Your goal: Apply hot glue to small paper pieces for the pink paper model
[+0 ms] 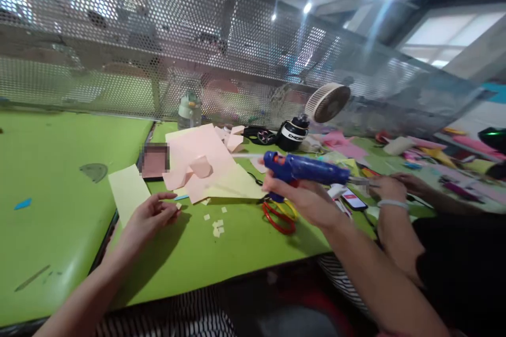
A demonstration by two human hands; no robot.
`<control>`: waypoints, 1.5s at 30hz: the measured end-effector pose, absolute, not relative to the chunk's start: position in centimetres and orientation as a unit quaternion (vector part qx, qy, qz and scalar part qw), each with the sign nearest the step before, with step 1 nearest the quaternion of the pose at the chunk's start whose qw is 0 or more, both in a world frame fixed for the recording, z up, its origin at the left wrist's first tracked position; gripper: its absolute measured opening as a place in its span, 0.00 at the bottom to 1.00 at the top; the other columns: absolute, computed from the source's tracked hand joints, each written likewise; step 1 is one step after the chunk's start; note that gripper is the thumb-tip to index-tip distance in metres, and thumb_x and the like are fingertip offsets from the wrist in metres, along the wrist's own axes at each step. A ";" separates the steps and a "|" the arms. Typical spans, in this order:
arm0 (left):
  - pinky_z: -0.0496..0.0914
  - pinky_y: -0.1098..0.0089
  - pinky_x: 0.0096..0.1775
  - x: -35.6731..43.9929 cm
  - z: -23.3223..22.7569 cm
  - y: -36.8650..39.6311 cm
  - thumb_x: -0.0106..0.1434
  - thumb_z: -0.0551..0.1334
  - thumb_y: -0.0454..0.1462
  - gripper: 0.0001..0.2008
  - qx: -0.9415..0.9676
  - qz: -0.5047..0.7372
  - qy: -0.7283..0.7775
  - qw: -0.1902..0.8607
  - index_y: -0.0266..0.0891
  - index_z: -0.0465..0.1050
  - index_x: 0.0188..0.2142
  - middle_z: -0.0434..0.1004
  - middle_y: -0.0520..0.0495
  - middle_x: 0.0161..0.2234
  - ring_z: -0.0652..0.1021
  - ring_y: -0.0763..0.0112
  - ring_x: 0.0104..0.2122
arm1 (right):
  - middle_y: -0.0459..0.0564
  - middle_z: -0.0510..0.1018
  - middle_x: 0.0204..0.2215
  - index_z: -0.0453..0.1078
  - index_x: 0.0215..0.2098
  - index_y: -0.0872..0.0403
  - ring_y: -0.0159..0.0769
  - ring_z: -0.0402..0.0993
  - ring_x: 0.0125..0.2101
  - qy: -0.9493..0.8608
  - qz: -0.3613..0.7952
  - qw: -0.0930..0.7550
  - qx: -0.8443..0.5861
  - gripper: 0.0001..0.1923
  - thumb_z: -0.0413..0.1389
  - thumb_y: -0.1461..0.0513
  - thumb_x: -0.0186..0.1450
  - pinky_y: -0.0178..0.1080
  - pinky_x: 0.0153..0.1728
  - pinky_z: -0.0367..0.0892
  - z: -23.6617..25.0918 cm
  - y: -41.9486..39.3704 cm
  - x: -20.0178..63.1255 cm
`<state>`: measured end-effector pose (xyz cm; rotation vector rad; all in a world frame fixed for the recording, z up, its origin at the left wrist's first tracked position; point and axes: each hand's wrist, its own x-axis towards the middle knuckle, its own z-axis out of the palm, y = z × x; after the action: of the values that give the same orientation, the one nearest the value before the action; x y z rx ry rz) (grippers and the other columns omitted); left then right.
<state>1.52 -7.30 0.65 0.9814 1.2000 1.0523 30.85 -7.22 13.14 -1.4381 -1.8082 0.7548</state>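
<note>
My right hand (pixel 306 201) grips a blue hot glue gun (pixel 304 168) by its handle and holds it above the green table (pixel 233 245), nozzle and glue stick pointing left toward a pile of pink paper sheets (pixel 200 160). My left hand (pixel 152 216) rests on the table with its fingers pinched near a small paper scrap, beside a pale yellow paper strip (pixel 127 190). Several small paper scraps (pixel 216 224) lie between my hands.
Red and yellow scissors (pixel 280 215) lie under the glue gun. A co-worker's arm with a white wristband (pixel 391 205) reaches in at the right beside a phone (pixel 353 199). A small fan (pixel 327 102), a black bottle (pixel 292 134) and a perforated metal screen (pixel 158 52) stand behind.
</note>
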 end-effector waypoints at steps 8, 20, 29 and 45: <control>0.72 0.70 0.34 5.2 6.0 -9.2 0.54 0.73 0.39 0.26 0.445 0.441 0.314 0.713 0.37 0.69 0.50 0.79 0.51 0.28 0.79 0.71 0.29 | 0.51 0.77 0.45 0.64 0.53 0.47 0.44 0.76 0.43 -0.713 0.277 0.443 -0.468 0.27 0.62 0.51 0.58 0.49 0.45 0.72 9.8 -3.0 28.4; 0.74 0.75 0.31 7.6 5.6 -8.2 0.53 0.72 0.32 0.40 0.307 0.513 0.178 0.782 0.41 0.60 0.63 0.82 0.50 0.30 0.81 0.73 0.28 | 0.59 0.76 0.46 0.53 0.47 0.48 0.50 0.78 0.44 -0.693 0.094 0.512 -0.498 0.33 0.66 0.48 0.52 0.50 0.43 0.73 7.6 -3.7 25.0; 0.74 0.77 0.32 5.9 5.3 -7.7 0.51 0.74 0.33 0.34 0.294 0.508 0.221 0.779 0.37 0.66 0.57 0.81 0.51 0.28 0.80 0.76 0.26 | 0.45 0.79 0.33 0.66 0.46 0.48 0.39 0.78 0.32 -0.696 0.459 0.326 -0.446 0.23 0.66 0.53 0.55 0.41 0.37 0.73 8.9 -5.0 26.7; 0.72 0.70 0.34 4.1 3.2 -7.0 0.57 0.64 0.26 0.28 0.356 0.530 0.430 0.639 0.33 0.60 0.56 0.76 0.54 0.24 0.77 0.75 0.25 | 0.47 0.81 0.38 0.72 0.47 0.40 0.44 0.80 0.35 -0.861 0.139 0.264 -0.411 0.15 0.61 0.51 0.61 0.45 0.36 0.76 9.4 -5.7 29.4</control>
<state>4.14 -7.03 3.17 0.8113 0.9819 1.2091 29.42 -5.70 9.43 -1.1123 -2.3286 0.3764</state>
